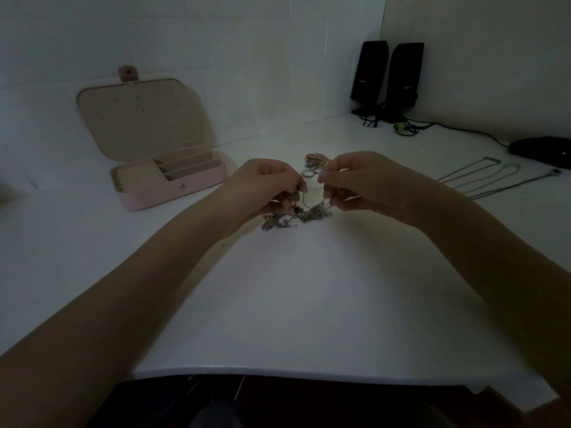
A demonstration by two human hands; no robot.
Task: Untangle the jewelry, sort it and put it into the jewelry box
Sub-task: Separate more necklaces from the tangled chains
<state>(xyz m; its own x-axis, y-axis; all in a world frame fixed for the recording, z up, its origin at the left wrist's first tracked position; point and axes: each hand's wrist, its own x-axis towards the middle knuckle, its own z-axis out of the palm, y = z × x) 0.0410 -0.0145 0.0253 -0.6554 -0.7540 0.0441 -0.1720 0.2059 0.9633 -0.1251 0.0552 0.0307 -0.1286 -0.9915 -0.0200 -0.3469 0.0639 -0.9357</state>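
**Head view: teasing a chain out of the knot**

Head view: our left hand [272, 188] and right hand [355, 183] both pinch strands of the tangled jewelry [296, 216], which lies on the white table [293, 298] just under them. We judge it best to ease loops apart gently — tugging would tighten the knot. The open jewelry box [167, 180] waits to the left; straightened necklaces [482, 177] lie to the right — speakers [386, 78] stand well clear.

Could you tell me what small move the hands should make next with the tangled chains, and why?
Probably ease the hands apart gently: the left hand and right hand each pinch part of the tangled chains, whose knot lies between them on the table.
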